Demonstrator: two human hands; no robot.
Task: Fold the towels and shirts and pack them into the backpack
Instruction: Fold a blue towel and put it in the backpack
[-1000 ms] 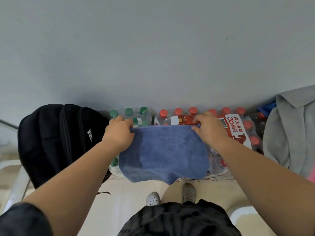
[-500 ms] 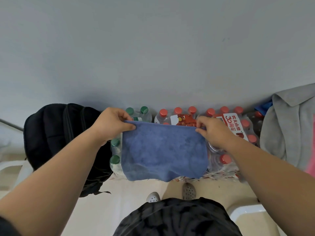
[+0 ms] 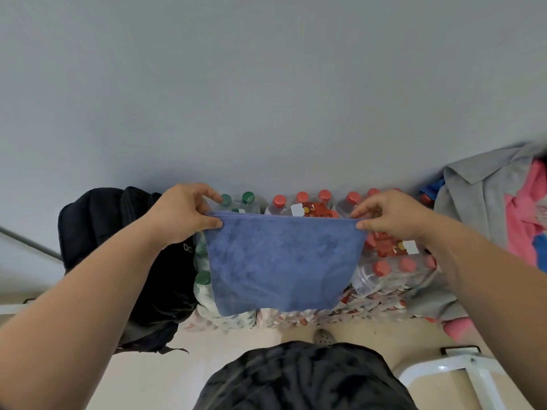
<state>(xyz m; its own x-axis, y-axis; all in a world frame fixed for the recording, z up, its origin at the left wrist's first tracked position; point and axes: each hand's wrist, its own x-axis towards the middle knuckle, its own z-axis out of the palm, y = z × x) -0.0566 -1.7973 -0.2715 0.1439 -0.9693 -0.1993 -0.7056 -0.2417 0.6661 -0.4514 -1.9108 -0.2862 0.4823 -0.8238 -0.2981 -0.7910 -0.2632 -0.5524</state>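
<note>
A blue towel (image 3: 281, 261) hangs folded in the air in front of me, its top edge stretched taut. My left hand (image 3: 183, 214) pinches the top left corner and my right hand (image 3: 387, 214) pinches the top right corner. A black backpack (image 3: 118, 232) stands against the wall at the left, partly behind my left forearm. A grey shirt (image 3: 473, 202) lies heaped at the right with pink cloth (image 3: 524, 220) on it.
Shrink-wrapped packs of water bottles (image 3: 384, 276) with red and green caps sit on the floor against the grey wall, behind the towel. A white metal frame (image 3: 455, 371) is at the lower right. My shoe (image 3: 324, 337) shows on the beige floor.
Both hands have risen and spread apart, pulling the towel's top edge straight and wider. The view has shifted, showing more pink cloth at the right.
</note>
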